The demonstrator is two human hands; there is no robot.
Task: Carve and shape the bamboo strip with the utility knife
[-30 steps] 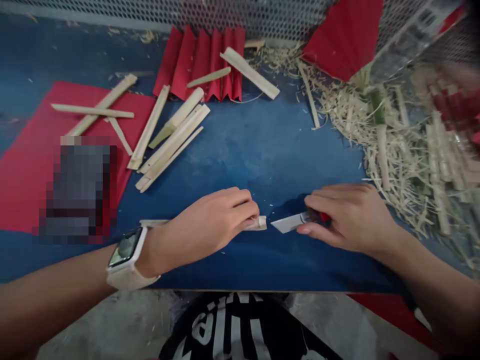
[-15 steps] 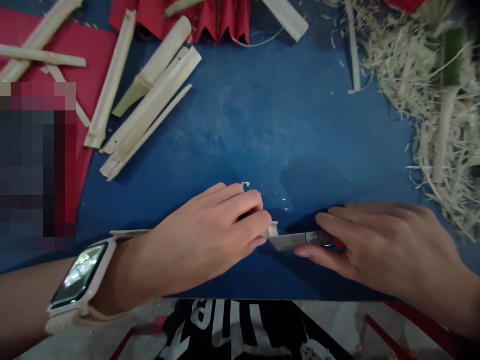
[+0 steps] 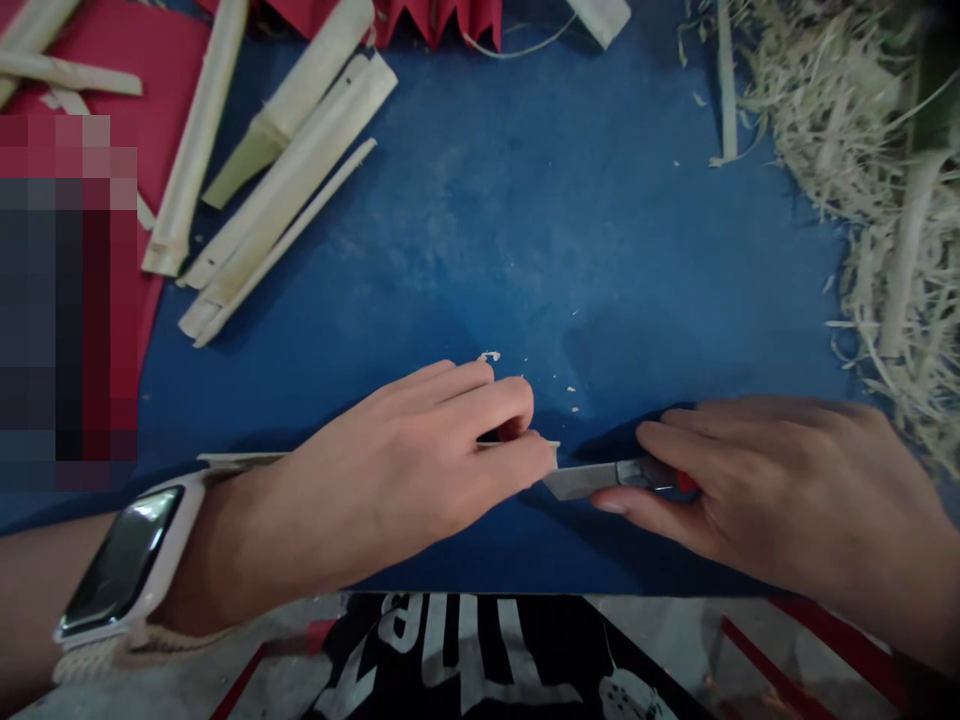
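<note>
Under my left hand lies a pale bamboo strip, gripped between thumb and fingers. Most of it is hidden by the hand and wrist; one end shows left of the wrist and a short end just past the fingers. My right hand is closed round the handle of a utility knife. Its blade points left, with the tip at the strip's right end, close to my left fingertips. Whether the edge touches the bamboo I cannot tell. Small shavings lie just beyond my hands.
Several split bamboo pieces lie at the upper left, some over red paper. Folded red paper is at the top. A heap of bamboo shavings covers the right side of the blue table. The table's front edge runs near my body.
My left thumb has shifted slightly right along the strip's end. The knife stays close by, held as before. The whole view has tilted a little, so the bamboo pieces sit higher and further left.
</note>
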